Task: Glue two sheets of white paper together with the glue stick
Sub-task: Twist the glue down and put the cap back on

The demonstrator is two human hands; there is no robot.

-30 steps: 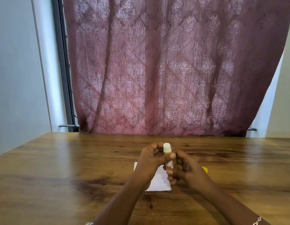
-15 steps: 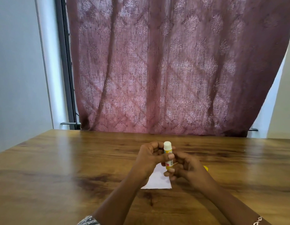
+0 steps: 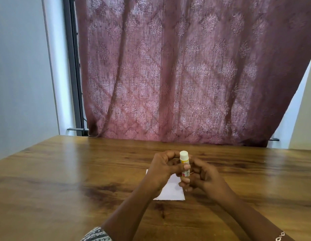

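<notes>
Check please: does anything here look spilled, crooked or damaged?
Nothing stands out. The left hand and right hand hold the glue stick upright over the white paper, which lies flat on the table.

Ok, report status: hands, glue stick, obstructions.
Upright glue stick held by left hand and right hand. Beneath, white paper flat on table. Nothing in the way.

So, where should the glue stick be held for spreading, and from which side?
Hold the glue stick by its labelled barrel, coming from the side. It stands upright with its white top bare, likely the glue end, so the fingers belong below it, where the left hand and right hand grip.
</notes>
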